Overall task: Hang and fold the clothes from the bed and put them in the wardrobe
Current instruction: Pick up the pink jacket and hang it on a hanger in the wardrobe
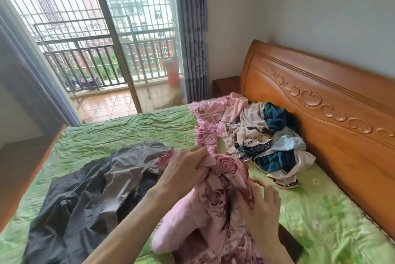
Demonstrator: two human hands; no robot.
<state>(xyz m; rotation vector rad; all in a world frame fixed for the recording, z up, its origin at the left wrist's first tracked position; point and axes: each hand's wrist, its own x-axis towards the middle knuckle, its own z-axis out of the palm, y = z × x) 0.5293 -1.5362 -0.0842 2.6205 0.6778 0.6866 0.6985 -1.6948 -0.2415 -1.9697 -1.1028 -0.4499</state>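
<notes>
Pink floral garment [215, 210]: 1, gripped by fingers of both hands, left [183, 169], right [260, 204] | bed [128, 133]: 2 clothes piles

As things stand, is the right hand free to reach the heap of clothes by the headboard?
Probably not yet: the right hand grips the pink floral garment, as does the left hand. The heap lies uncovered on the bed, nothing between.
</notes>
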